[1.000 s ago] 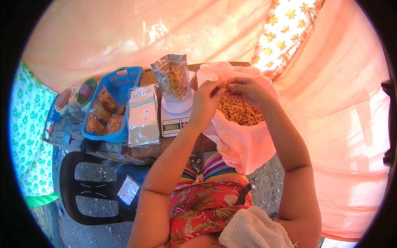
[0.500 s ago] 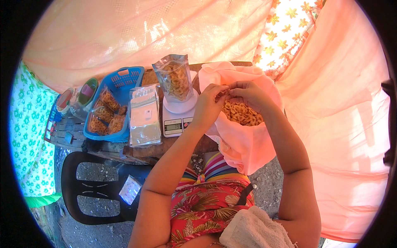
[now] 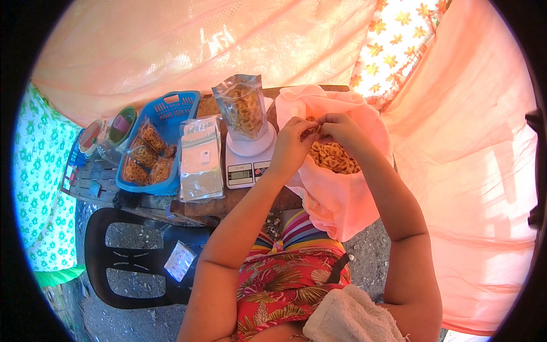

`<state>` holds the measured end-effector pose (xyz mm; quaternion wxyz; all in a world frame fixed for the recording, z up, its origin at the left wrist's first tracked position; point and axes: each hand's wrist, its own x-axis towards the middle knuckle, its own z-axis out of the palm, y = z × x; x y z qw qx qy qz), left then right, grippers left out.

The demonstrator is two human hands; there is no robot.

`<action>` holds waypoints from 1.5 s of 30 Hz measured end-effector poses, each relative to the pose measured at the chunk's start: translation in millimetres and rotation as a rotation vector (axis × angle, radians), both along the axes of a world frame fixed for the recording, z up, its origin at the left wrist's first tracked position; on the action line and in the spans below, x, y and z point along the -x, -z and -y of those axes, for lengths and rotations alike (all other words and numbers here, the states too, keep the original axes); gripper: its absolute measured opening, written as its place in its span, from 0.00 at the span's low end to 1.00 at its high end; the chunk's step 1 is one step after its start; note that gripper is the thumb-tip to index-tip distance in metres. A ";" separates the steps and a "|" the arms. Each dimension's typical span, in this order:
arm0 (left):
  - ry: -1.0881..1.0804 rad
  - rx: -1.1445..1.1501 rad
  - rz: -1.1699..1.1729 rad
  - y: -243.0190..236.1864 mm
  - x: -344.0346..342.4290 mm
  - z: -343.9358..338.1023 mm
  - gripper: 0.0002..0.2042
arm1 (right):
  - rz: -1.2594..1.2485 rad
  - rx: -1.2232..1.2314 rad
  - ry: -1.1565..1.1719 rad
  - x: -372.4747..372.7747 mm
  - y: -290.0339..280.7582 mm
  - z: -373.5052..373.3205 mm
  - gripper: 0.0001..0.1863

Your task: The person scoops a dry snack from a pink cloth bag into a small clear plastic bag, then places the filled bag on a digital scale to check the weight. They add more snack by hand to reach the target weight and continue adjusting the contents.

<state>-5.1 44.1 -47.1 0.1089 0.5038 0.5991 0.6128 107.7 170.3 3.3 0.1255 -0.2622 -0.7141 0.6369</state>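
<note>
My left hand [image 3: 294, 142] and my right hand [image 3: 343, 133] meet at the fingertips above a heap of golden-brown chips [image 3: 336, 158]. Both are closed in a pinch on a small brown piece that looks like one of the chips, mostly covered by the fingers. The heap lies in a container lined with pink cloth [image 3: 336, 202], whose edges spill over the sides. Left of my hands, a clear-fronted pouch [image 3: 244, 108] filled with chips stands upright on a white kitchen scale [image 3: 241, 175]; its top looks unsealed.
A stack of flat pouches [image 3: 200, 157] lies beside the scale. Farther left, a blue basket [image 3: 168, 114] holds several filled packs, with plastic tubs [image 3: 121, 126] beyond it on the wooden table. A black chair [image 3: 99, 265] stands at lower left. Cloth sheets [image 3: 473, 171] hang around.
My fingers have shifted slightly over the heap and stay pinched together. The pouch on the scale has not moved; the whole view has drifted a little.
</note>
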 end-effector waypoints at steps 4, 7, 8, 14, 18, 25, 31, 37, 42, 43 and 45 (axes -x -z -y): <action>-0.013 0.014 0.179 3.0 7.3 -5.0 0.09 | -0.012 0.106 -0.009 -5.5 -3.7 -1.5 0.11; -0.049 0.006 0.229 -4.9 7.2 -0.8 0.08 | -0.051 0.227 -0.032 -5.1 -11.2 3.5 0.10; -0.059 0.036 0.245 -10.7 7.1 2.8 0.08 | -0.061 0.227 -0.042 -3.0 -15.3 6.6 0.10; -0.339 -0.216 -0.250 -78.9 42.0 36.7 0.06 | -0.128 -0.183 -0.152 42.1 -70.1 14.9 0.11; -0.472 -0.072 -0.349 -120.6 101.3 55.9 0.07 | -0.280 -0.568 -0.275 106.1 -103.9 19.6 0.14; -0.511 0.095 -0.437 -102.6 147.1 60.0 0.08 | -0.230 -0.958 -0.277 176.8 -97.8 32.8 0.12; -0.574 -0.123 -0.134 -67.0 161.9 61.2 0.10 | -0.240 -1.009 -0.247 173.1 -91.0 22.6 0.12; -0.426 -0.121 0.243 -30.4 167.3 69.8 0.14 | -0.238 -0.769 -0.059 99.2 -77.7 -14.7 0.12; -0.323 -0.139 0.371 -12.7 162.8 79.4 0.16 | 0.597 -0.721 -0.055 9.5 -32.4 -51.0 0.14; -0.312 -0.138 0.391 -10.7 160.6 79.9 0.17 | 0.679 -0.778 -0.074 -6.3 -20.6 -56.2 0.16; -0.302 -0.136 0.438 -7.0 154.7 79.2 0.17 | 0.735 -0.793 -0.089 -29.6 4.9 -64.2 0.20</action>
